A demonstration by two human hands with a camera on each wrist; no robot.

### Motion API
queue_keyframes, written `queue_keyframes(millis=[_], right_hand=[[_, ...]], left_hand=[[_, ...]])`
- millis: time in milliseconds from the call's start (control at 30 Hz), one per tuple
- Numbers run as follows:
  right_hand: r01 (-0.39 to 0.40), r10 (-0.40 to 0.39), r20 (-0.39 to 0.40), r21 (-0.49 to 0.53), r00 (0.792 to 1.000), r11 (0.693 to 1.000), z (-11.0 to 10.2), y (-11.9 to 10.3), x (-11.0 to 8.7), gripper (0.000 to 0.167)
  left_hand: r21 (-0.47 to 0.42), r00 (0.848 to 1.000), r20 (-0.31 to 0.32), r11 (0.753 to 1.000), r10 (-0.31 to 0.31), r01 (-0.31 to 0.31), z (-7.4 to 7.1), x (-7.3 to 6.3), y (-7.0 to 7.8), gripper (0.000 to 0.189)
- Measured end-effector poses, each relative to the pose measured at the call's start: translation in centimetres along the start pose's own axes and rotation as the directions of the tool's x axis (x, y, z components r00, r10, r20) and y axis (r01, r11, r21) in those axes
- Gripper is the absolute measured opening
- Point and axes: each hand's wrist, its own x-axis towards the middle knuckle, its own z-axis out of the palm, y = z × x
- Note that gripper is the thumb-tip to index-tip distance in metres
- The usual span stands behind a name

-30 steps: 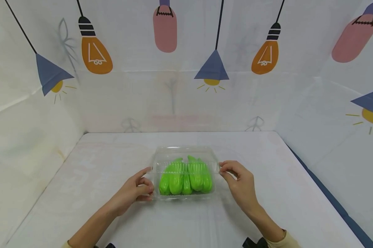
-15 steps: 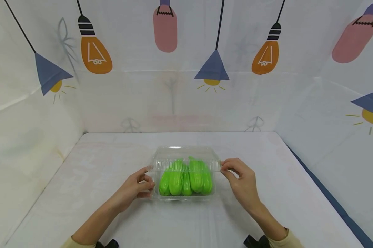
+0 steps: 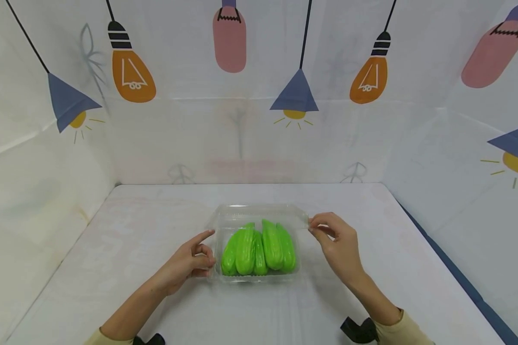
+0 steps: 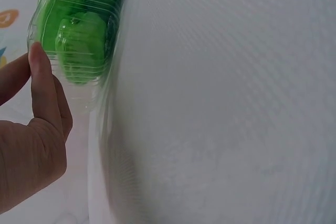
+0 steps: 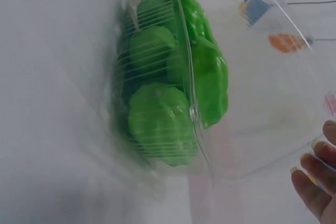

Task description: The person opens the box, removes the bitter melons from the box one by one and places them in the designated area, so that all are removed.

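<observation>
A clear plastic clamshell box [image 3: 259, 279] sits mid-table, holding several bright green, ridged, elongated vegetables [image 3: 245, 251] that look like bitter gourds. Its transparent lid [image 3: 263, 210] is raised and leans toward the back. My left hand [image 3: 187, 263] holds the box at its left side, the index finger stretched out above. In the left wrist view its fingertips meet the box wall beside the gourds. At the lid's right edge, my right hand [image 3: 337, 244] pinches the plastic between thumb and fingers. The right wrist view shows this hand's fingers [image 5: 310, 190] near the lid; its thumb is hidden there.
A white table [image 3: 155, 206] carries the box. White cloth walls [image 3: 259, 143] with printed lamps and bulbs stand behind and at both sides. Black straps [image 3: 358, 330] show at the sleeves near the bottom edge.
The lid has swung up and back, away from the gourds, with my right hand rising along with it. My left index finger has come off the lid's edge; the left hand otherwise stays by the box.
</observation>
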Motion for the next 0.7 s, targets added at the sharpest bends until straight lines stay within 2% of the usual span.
queue_keyframes(millis=[200,300,533,700], right_hand=[[0.042,-0.043,-0.018,-0.043,0.999,0.998,-0.1,-0.6,1.4,0.015],[0.057,-0.058,-0.033,-0.024,0.998,0.998,0.0,-0.2,1.9,0.018],[-0.009,0.009,-0.015,0.006,1.0,1.0,0.2,-1.1,3.1,0.015],[-0.105,0.105,0.019,0.03,0.994,0.994,0.1,-2.4,3.7,0.011]], left_hand=[[-0.007,1.0,0.01,1.0,0.001,-0.001,0.1,-0.1,0.1,0.084],[-0.012,1.0,0.016,1.0,0.001,-0.001,0.0,-0.1,0.1,0.085],[-0.004,1.0,0.013,1.0,0.004,-0.004,0.1,0.0,0.1,0.085],[0.007,1.0,0.011,1.0,0.0,0.0,0.2,0.1,0.2,0.084]])
